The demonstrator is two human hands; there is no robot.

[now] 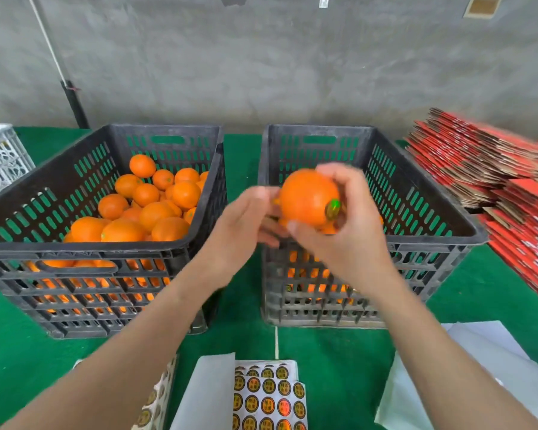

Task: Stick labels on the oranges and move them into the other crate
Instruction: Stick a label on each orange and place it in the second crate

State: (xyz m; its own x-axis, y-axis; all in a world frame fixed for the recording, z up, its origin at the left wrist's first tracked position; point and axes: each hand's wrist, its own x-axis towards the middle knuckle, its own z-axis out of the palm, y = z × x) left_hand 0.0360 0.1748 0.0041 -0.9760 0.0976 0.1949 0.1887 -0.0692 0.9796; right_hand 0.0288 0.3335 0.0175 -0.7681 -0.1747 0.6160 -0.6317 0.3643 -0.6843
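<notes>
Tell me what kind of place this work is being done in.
Probably a fruit packing room. Two black slatted crates of oranges stand on a green-covered table, sticker sheets lie in front, and flattened red cartons are stacked against a bare concrete wall.

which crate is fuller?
The black slatted plastic crate on the left: oranges heaped near its rim. The matching right crate holds only a low layer, seen through its slats.
</notes>
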